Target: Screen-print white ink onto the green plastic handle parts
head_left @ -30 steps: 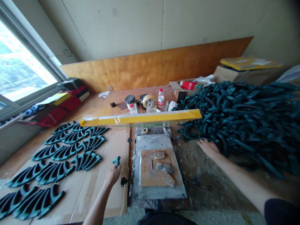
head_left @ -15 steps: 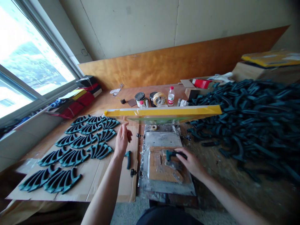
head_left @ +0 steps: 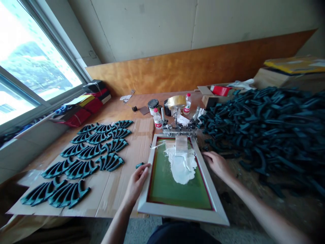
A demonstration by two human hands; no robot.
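Note:
A screen printing frame [head_left: 184, 213] lies lowered in front of me, with green mesh and a white patch of ink [head_left: 182, 169] on it. A squeegee [head_left: 181, 145] rests at the far end of the ink. My left hand [head_left: 138, 181] is closed at the frame's left edge, fingers curled against it. Just beyond those fingers shows the end of a dark green curved handle [head_left: 139, 165], mostly hidden. Beside the right edge of the frame is my right hand [head_left: 217, 164], fingers stretched towards the edge and nothing seen in them. The board under the frame is hidden.
Rows of dark green handles [head_left: 83, 169] lie on cardboard [head_left: 109, 193] at the left. A large pile of similar handles [head_left: 274, 125] fills the right. Behind the frame stand a hinge clamp [head_left: 177, 129], bottles [head_left: 157, 119], a jar [head_left: 153, 105] and a tape roll [head_left: 176, 101].
The raised screen frame has swung down flat, covering the board and the handle on it. My left hand came down with it; my right hand let go of that handle and moved right.

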